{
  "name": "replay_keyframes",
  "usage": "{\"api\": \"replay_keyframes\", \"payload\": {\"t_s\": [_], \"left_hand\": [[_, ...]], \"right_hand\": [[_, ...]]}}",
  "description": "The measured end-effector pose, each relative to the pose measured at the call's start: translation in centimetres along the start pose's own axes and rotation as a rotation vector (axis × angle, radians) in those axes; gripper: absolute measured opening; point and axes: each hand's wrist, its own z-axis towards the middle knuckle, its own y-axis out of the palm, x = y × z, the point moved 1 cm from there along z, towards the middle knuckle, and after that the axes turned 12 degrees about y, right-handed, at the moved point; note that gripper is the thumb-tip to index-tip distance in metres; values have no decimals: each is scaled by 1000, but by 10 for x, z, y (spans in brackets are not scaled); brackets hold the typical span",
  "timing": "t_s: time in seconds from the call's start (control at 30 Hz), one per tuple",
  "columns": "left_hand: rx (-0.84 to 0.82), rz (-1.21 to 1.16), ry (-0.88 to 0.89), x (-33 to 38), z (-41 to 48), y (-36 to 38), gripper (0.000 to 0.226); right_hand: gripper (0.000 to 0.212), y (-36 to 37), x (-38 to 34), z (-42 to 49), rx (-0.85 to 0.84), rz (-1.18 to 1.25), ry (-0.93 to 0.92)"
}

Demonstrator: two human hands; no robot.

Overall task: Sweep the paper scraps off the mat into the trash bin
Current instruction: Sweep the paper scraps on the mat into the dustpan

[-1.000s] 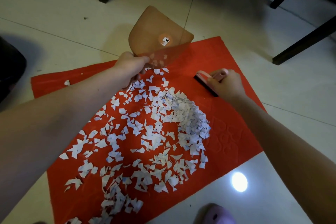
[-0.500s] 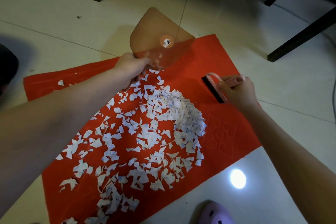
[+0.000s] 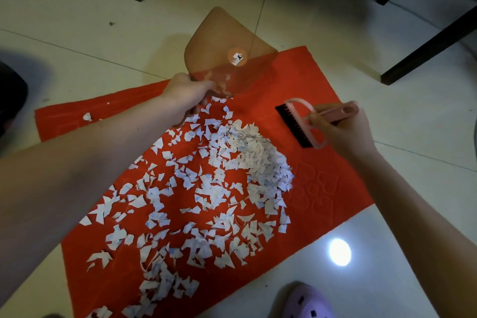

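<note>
Mostly the white paper scraps (image 3: 219,188) lie strewn across the red mat (image 3: 322,85), heaped thickest right of its middle. At the mat's far edge the left hand (image 3: 185,90) grips a translucent brown dustpan (image 3: 227,41), tilted up, a few scraps inside. Beside the heap the right hand (image 3: 343,131) clasps a pink brush (image 3: 299,124), dark bristles toward the pile. A purple slipper (image 3: 307,302) rests on the pale tile floor (image 3: 77,59)
</note>
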Motion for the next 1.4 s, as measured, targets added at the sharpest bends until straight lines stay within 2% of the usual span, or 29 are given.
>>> {"api": "replay_keyframes", "payload": {"t_s": [0.13, 0.23, 0.37, 0.7, 0.83, 0.93, 1.03, 1.2, 1.27, 1.4], "left_hand": [[2, 5, -2, 1, 1, 0, 25], [10, -18, -6, 1, 6, -5, 23], [40, -46, -29, -4, 14, -14, 24], [206, -202, -44, -21, 40, -42, 17], [212, -207, -83, -33, 45, -46, 19], [192, -179, -115, -41, 46, -44, 20], [169, -160, -127, -44, 47, -41, 20], [167, -173, -109, -36, 49, -39, 22], [166, -182, -103, -32, 49, -39, 22], [155, -184, -116, -31, 48, -40, 22]], "right_hand": [[15, 13, 5, 10, -50, -201, 30], [12, 28, -2, 11, -168, -176, 31], [15, 33, -35, 24, -109, -117, -101], [28, 91, -97, 107, -88, -251, -169], [35, 115, -109, 117, -161, -282, -112], [34, 118, -107, 104, -292, -311, -129], [25, 109, -99, 86, -396, -327, -214], [24, 80, -93, 61, -551, -394, -336], [25, 67, -96, 60, -543, -350, -362], [23, 66, -107, 82, -351, -274, -326]]}}
